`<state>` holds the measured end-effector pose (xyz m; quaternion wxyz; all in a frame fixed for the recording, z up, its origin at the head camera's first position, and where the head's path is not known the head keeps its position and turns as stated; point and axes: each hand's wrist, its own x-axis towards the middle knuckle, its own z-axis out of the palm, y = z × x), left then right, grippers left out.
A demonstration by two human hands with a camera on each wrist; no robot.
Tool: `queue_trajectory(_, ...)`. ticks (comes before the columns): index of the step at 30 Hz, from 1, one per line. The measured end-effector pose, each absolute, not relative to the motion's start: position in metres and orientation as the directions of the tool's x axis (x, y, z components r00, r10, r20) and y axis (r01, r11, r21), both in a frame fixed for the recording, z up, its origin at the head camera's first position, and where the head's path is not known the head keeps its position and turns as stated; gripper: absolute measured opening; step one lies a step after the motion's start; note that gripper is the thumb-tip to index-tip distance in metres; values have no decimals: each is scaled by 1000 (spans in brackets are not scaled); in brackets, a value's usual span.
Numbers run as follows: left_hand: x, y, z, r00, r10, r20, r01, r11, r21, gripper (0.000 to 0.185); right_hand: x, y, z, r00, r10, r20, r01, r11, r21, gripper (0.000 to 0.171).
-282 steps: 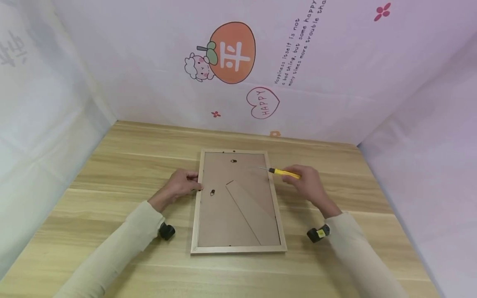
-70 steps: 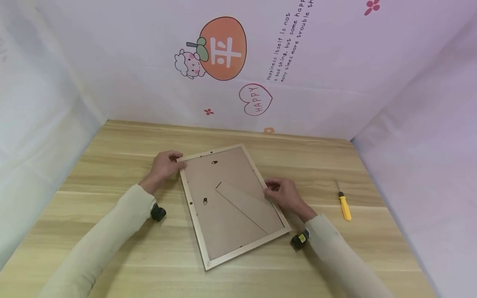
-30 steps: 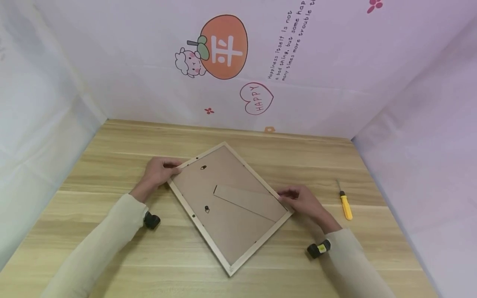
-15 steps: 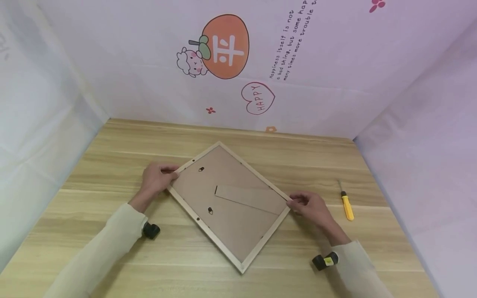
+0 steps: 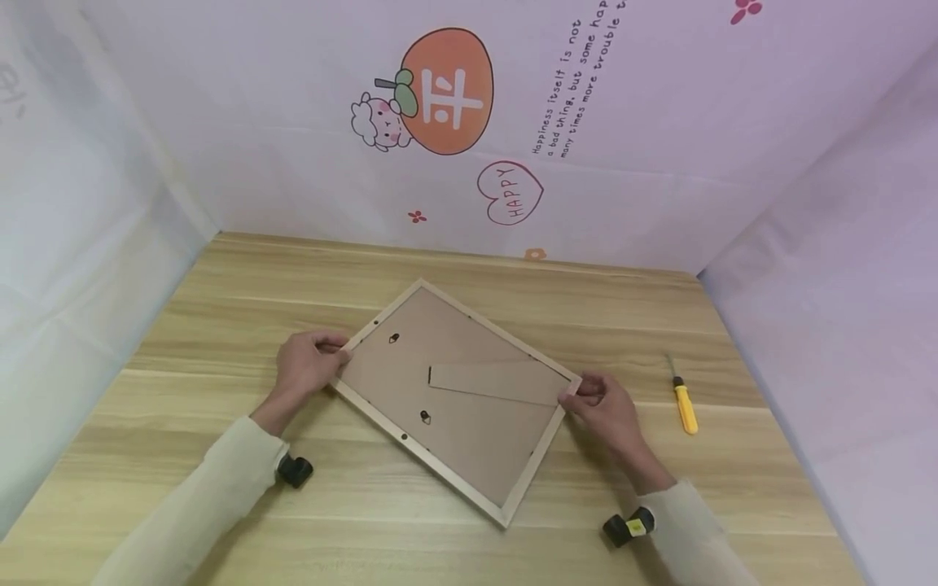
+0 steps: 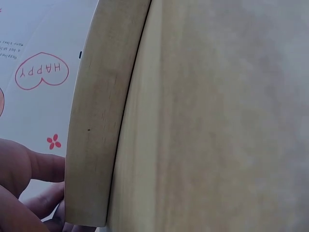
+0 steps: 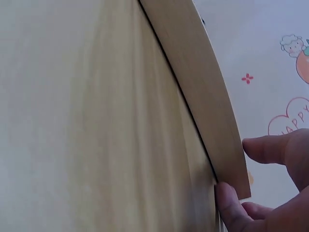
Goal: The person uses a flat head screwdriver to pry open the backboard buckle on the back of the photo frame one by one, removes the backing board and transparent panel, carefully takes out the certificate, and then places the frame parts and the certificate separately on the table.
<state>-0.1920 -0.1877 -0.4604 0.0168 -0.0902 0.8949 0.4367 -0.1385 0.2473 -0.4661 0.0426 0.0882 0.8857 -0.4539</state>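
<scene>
Picture frame lies face down and askew on the tabletop, pinched at opposite corners by the left hand and the right hand. Should either corner pinch slip, the frame could be dropped or skidded toward the yellow screwdriver nearby.

- The picture frame is lying skewed across the middle of the counter, blocking your straight path between both sides.
- Your left hand and right hand are occupying its two side corners.
- The screwdriver is lying just right of your right hand.
- Bare counter is running behind the frame up to the wall.
</scene>
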Motion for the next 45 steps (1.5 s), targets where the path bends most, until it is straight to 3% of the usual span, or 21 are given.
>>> queue_trajectory(19,-179,-190,-460,-983,-87,-159,-177,648,741,27,-137,227,-472,-980,142,-141,188,414,-891,64)
queue_trajectory(31,-193,-204,-452,-916,206,-343,-222,451,864,43,-143,231,-482,-976,153,-153,201,378,-904,62)
queue_trajectory(45,-220,-191,-455,-920,197,-340,-227,440,869,41,-150,234,-484,-989,107,-105,138,365,-921,60)
